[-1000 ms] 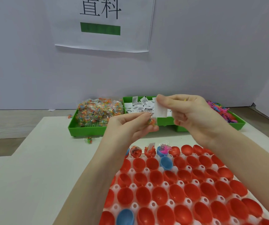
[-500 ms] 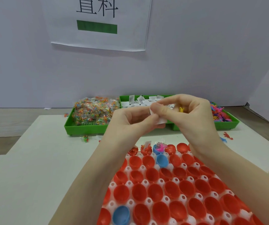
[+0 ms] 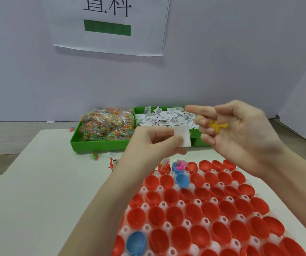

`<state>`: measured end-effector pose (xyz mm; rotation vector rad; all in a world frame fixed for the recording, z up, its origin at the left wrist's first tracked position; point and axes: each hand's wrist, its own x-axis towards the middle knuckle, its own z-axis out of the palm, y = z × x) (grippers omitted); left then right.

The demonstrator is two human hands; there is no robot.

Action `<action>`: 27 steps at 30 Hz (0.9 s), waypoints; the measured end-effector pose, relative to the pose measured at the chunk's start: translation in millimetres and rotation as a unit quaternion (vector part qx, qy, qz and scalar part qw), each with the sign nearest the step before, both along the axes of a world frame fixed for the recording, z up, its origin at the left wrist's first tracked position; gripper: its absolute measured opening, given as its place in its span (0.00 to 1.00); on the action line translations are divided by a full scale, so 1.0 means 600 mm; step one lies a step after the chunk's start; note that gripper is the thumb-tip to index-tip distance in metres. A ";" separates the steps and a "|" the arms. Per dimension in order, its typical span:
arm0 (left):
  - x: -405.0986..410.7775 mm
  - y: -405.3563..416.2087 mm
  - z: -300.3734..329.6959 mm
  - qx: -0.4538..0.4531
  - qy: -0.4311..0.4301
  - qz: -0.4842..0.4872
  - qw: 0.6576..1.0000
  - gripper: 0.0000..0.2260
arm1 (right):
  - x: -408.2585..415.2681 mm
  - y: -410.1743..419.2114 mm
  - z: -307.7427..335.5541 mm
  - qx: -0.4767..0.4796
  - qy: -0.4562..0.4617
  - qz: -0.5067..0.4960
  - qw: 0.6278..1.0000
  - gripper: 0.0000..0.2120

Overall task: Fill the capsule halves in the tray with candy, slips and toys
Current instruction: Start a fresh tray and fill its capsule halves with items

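The left hand [image 3: 154, 143] pinches a white slip [image 3: 182, 136] above the tray [image 3: 181, 202] of red and blue capsule halves [image 3: 193, 212]; the right hand [image 3: 241, 133] curls its fingers around a small yellow toy [image 3: 217, 126]; both hover over the table [image 3: 46, 182].

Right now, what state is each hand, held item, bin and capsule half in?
Left hand: pinches a white slip.
Right hand: palm up, yellow toy on its curled fingers.
Candy bin: heaped.
Slip bin: full.
Red capsule halves: mostly empty.
Far-row blue half: filled.
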<state>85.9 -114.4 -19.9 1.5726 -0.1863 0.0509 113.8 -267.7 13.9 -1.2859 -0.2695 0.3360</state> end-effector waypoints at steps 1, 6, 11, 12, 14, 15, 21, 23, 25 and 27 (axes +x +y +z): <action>-0.001 -0.001 0.001 0.006 0.010 -0.009 1.000 0.06 | 0.000 -0.001 -0.002 0.018 0.012 -0.006 1.000 0.19; -0.001 -0.007 -0.001 0.036 0.058 -0.031 0.997 0.11 | 0.001 -0.001 -0.008 0.058 -0.002 -0.008 0.998 0.27; 0.000 -0.010 -0.006 -0.005 0.076 -0.067 0.995 0.05 | -0.010 0.004 -0.036 -0.247 -0.341 -0.045 0.906 0.22; -0.001 -0.010 -0.007 -0.022 0.074 -0.086 0.993 0.05 | -0.012 0.007 -0.044 -0.293 -0.396 -0.041 0.869 0.23; -0.001 -0.011 -0.007 -0.064 0.069 -0.120 0.988 0.05 | -0.019 0.015 -0.052 -0.347 -0.449 -0.030 0.823 0.27; -0.001 -0.010 -0.006 -0.085 0.068 -0.134 0.985 0.05 | -0.020 0.017 -0.052 -0.356 -0.462 -0.028 0.812 0.30; 0.002 0.000 -0.008 -0.158 0.076 -0.194 0.965 0.11 | 0.011 0.048 -0.028 -0.302 -0.377 -0.058 0.874 0.30; 0.002 0.001 -0.008 -0.159 0.089 -0.202 0.962 0.12 | 0.026 0.062 -0.010 -0.281 -0.307 -0.049 0.908 0.27; 0.002 0.000 -0.008 -0.154 0.093 -0.196 0.964 0.13 | 0.018 0.053 -0.017 -0.276 -0.298 -0.049 0.912 0.28; 0.001 -0.004 -0.009 -0.138 0.088 -0.178 0.970 0.14 | -0.004 0.052 -0.044 -0.289 -0.336 -0.017 0.896 0.29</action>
